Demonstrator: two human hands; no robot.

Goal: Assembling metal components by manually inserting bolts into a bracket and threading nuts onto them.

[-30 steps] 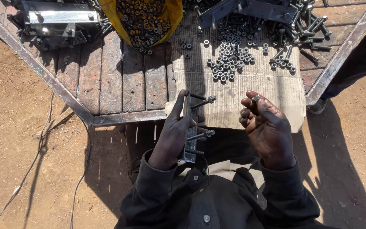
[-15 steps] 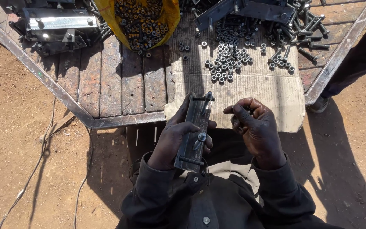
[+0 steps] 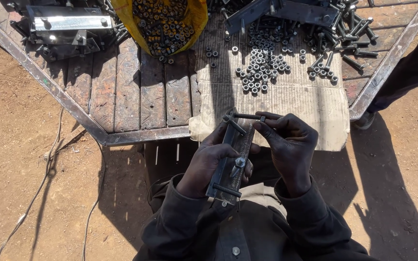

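We are looking down at our own two hands working in front of a wooden table [image 3: 136,96] with a metal rim. Our left hand [image 3: 209,162] is gripping a dark metal bracket [image 3: 233,154], fingers wrapped around its long edge, holding it tilted with its upper end pointing to about one o'clock, just off the near edge of the table and over our lap. Bolts are sticking out of the bracket: one near its lower end at six o'clock, one in the middle, and one near the top. Our right hand [image 3: 289,145] is sitting at three o'clock from the bracket, its fingertips pinched closed on the end of the top bolt [image 3: 248,116], which is lying roughly level across the bracket's upper end. On the table, a sheet of cardboard [image 3: 286,96] is spreading out at twelve o'clock from our hands, carrying a heap of nuts [image 3: 260,63]. Loose bolts [image 3: 339,43] are lying toward one o'clock, a yellow sack [image 3: 163,21] filled with small metal parts is sitting at eleven o'clock, and more shiny metal brackets [image 3: 68,24] are resting at ten o'clock.
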